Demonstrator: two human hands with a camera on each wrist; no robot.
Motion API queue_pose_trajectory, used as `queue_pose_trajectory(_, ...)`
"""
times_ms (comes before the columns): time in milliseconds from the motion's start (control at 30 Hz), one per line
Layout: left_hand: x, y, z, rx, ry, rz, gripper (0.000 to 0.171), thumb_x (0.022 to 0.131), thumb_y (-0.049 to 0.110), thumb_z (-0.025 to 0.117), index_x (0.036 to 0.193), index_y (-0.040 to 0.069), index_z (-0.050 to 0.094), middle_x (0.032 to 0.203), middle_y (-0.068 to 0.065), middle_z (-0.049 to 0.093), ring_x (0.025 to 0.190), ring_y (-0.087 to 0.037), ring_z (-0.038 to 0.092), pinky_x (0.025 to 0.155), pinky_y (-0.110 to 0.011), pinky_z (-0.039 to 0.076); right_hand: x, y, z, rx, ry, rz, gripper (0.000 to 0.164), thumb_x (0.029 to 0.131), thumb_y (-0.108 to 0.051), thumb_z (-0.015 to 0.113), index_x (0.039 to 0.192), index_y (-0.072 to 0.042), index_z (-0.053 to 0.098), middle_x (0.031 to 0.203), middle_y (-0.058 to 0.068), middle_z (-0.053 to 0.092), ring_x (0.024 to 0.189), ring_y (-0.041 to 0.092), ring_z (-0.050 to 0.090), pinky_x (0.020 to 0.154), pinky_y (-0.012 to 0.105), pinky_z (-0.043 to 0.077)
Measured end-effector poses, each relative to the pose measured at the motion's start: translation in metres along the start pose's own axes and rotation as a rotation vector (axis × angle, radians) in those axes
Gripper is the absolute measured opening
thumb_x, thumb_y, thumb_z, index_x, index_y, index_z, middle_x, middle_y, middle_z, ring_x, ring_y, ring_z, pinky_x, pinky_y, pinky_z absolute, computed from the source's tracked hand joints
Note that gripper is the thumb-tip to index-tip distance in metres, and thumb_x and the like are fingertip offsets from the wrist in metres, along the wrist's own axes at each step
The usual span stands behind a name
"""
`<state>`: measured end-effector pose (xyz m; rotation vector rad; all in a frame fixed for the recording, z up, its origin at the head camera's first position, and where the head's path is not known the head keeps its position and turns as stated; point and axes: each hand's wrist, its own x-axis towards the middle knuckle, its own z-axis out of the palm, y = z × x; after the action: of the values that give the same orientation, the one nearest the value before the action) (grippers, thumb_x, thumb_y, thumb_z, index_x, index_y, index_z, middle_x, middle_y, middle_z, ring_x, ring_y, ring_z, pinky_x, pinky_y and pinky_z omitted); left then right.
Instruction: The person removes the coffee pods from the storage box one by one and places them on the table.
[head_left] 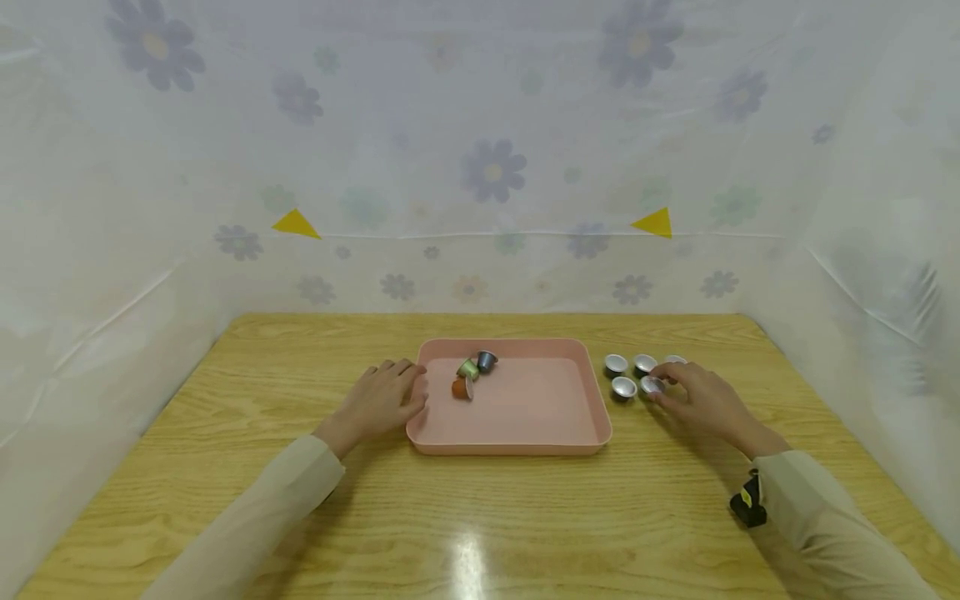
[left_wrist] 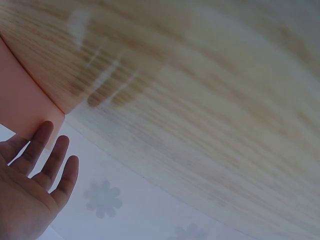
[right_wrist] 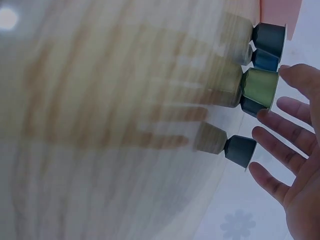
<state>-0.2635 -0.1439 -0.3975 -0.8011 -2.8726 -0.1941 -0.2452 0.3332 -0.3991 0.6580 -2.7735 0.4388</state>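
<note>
My right hand [head_left: 705, 400] pinches the silver rim of a green coffee capsule [right_wrist: 261, 85] between thumb and fingers. That capsule stands on the table, foil side up. Around it stand several more capsules, among them a dark one [right_wrist: 240, 151] and a blue one [right_wrist: 265, 59]. My left hand [head_left: 381, 398] rests against the left side of a pink tray [head_left: 510, 448], its fingers extended and loosely spread. Inside the tray, toward the left, lie an orange capsule [head_left: 460, 388], a light green capsule [head_left: 468, 369] and a dark grey-blue capsule [head_left: 487, 361].
The wooden table [head_left: 525, 517] reaches back to a white flower-patterned curtain [head_left: 420, 150], which also hangs at both sides. Two yellow triangles [head_left: 296, 223] are on the back curtain. A small black device [head_left: 748, 502] sits at the right wrist.
</note>
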Motion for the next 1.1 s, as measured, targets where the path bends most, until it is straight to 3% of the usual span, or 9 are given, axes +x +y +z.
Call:
queue_pose_trajectory(200, 0.000, 0.000, 0.001, 0.008, -0.002, -0.001, 0.045, 0.089, 0.039, 0.050, 0.125, 0.011, 0.054, 0.121, -0.006, 0.056, 0.107, -0.029, 0.053, 0.086, -0.048, 0.043, 0.000, 0.002, -0.002, -0.017, 0.032, -0.002, 0.025, 0.081, -0.021, 0.068, 0.103, -0.009, 0.063, 0.096, 0.009, 0.065, 0.087, 0.029, 0.060, 0.070, 0.048, 0.047)
queue_pose_trajectory(467, 0.000, -0.001, 0.001, 0.014, -0.005, 0.001, 0.046, 0.089, 0.039, 0.049, 0.125, 0.011, 0.054, 0.121, -0.006, 0.055, 0.107, -0.029, 0.052, 0.086, -0.048, 0.043, 0.004, 0.000, -0.005, -0.024, 0.015, 0.020, 0.033, 0.084, -0.027, 0.064, 0.109, -0.004, 0.061, 0.098, 0.013, 0.065, 0.088, 0.030, 0.060, 0.071, 0.048, 0.047)
queue_pose_trajectory(833, 0.000, -0.001, 0.002, 0.015, -0.012, -0.007, 0.045, 0.089, 0.039, 0.050, 0.125, 0.011, 0.053, 0.121, -0.006, 0.055, 0.108, -0.029, 0.052, 0.087, -0.048, 0.043, 0.014, -0.014, -0.005, -0.053, 0.038, -0.056, 0.034, 0.080, -0.021, 0.069, 0.110, -0.006, 0.062, 0.104, 0.011, 0.065, 0.087, 0.028, 0.061, 0.070, 0.045, 0.048)
queue_pose_trajectory(1100, 0.000, 0.000, 0.000, 0.011, -0.010, -0.003, 0.045, 0.089, 0.039, 0.050, 0.126, 0.011, 0.053, 0.121, -0.006, 0.055, 0.107, -0.029, 0.052, 0.087, -0.048, 0.043, 0.022, -0.026, -0.003, -0.068, 0.080, -0.132, 0.033, 0.078, -0.021, 0.071, 0.107, -0.007, 0.063, 0.096, 0.007, 0.066, 0.086, 0.025, 0.061, 0.071, 0.046, 0.046)
